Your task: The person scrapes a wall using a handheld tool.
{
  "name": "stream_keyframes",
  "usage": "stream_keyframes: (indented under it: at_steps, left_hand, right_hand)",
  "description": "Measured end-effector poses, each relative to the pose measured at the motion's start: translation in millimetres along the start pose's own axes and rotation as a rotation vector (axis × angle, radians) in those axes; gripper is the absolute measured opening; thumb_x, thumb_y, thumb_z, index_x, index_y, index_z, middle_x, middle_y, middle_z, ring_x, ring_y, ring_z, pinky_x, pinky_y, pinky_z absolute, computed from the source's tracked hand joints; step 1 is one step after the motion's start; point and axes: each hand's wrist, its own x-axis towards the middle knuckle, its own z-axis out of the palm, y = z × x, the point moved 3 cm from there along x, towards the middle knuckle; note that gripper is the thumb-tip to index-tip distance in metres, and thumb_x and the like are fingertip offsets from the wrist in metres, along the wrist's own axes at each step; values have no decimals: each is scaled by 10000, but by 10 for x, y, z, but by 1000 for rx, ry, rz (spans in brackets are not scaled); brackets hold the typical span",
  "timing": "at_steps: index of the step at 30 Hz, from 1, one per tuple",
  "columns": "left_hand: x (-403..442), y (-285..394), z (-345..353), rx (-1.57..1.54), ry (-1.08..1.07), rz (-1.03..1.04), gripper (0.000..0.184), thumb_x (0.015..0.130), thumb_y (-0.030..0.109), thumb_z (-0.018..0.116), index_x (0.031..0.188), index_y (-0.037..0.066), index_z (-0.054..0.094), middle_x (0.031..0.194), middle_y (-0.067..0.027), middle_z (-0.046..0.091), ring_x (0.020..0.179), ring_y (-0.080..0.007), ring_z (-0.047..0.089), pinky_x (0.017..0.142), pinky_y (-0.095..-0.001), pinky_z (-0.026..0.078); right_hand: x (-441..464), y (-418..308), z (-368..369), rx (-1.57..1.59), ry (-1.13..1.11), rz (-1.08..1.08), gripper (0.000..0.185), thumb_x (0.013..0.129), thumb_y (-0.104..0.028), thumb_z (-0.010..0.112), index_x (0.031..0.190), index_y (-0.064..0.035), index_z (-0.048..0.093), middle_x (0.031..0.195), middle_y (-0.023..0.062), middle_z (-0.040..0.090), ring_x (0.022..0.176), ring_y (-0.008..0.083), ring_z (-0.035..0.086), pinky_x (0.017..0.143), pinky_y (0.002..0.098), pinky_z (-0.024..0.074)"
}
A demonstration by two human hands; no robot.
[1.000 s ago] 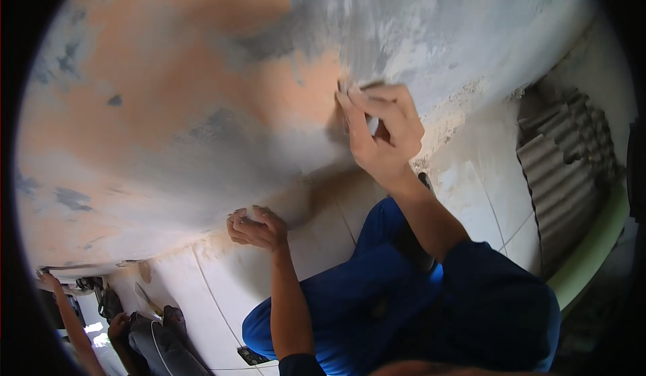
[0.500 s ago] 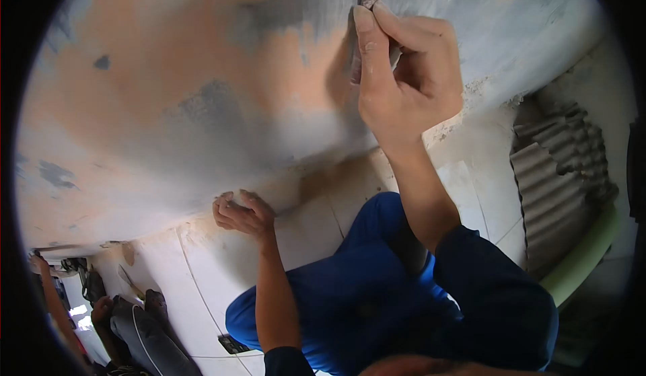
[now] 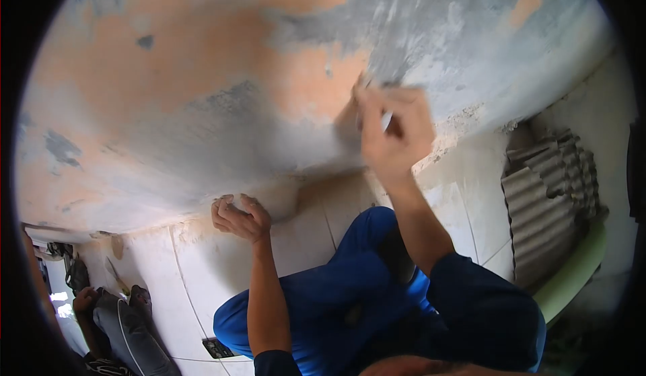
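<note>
My right hand (image 3: 398, 130) is blurred by motion against the patchy wall (image 3: 316, 80). Its thumb and forefinger pinch a small grey-brown folded piece (image 3: 361, 80) that looks like sandpaper. Most of that piece is behind the fingers. Lower and to the left, my left hand (image 3: 241, 218) rests at the foot of the wall. Its fingers are loosely bent, with a gap between them and nothing visible held; the fingertips look dusty. The wall shows orange paint with grey and whitish smeared areas.
Pale floor tiles (image 3: 151, 268) run along the wall. Broken corrugated sheets (image 3: 548, 201) and a thick pale-green tube (image 3: 575, 268) lie at the right. At lower left another person's grey-clad leg (image 3: 128, 335) and hand show. A small dark object (image 3: 217, 348) lies by my knee.
My right hand has swept down the wall and slightly left with the folded piece still pinched. My left hand stays at the wall's foot. The whole view has shifted a little.
</note>
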Motion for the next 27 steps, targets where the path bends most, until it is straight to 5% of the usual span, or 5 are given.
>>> stream_keyframes:
  at_steps: [3, 6, 14, 17, 27]
  left_hand:
    - [30, 63, -53, 25, -28, -12, 303, 897, 300, 567, 1078, 63, 517, 1149, -162, 493, 1108, -334, 425, 961, -499, 300]
    - [11, -3, -24, 33, -19, 45, 302, 896, 298, 569, 1081, 64, 517, 1150, -164, 493, 1122, -335, 423, 958, -495, 302]
    - [-29, 16, -40, 37, -28, 44, 306, 895, 282, 563, 1082, 44, 519, 1142, -178, 494, 1112, -346, 429, 962, -500, 306]
    - [29, 16, -25, 44, -7, 88, 301, 893, 276, 564, 1082, 45, 525, 1137, -172, 498, 1105, -339, 436, 952, -488, 312]
    - [-28, -29, 18, -25, -35, -8, 330, 902, 307, 559, 1089, 41, 501, 1137, -181, 478, 1108, -350, 412, 965, -502, 320]
  right_hand:
    - [397, -49, 47, 20, 162, 70, 134, 845, 126, 698, 923, 23, 665, 861, 114, 614, 578, 101, 577, 506, 218, 450]
    - [-71, -45, -131, -182, -91, -68, 143, 852, 128, 688, 949, 30, 648, 882, 107, 613, 577, 107, 573, 477, 229, 444]
    - [145, 9, -11, -19, 162, 102, 133, 857, 138, 674, 949, 49, 635, 908, 123, 597, 556, 86, 559, 447, 227, 442]
    - [-431, 110, -122, -21, 46, 74, 154, 825, 145, 703, 931, 45, 652, 905, 127, 601, 563, 86, 565, 445, 215, 434]
    - [-194, 12, -74, -131, 83, -27, 189, 769, 105, 775, 913, 7, 703, 860, 94, 636, 623, 109, 559, 484, 226, 389]
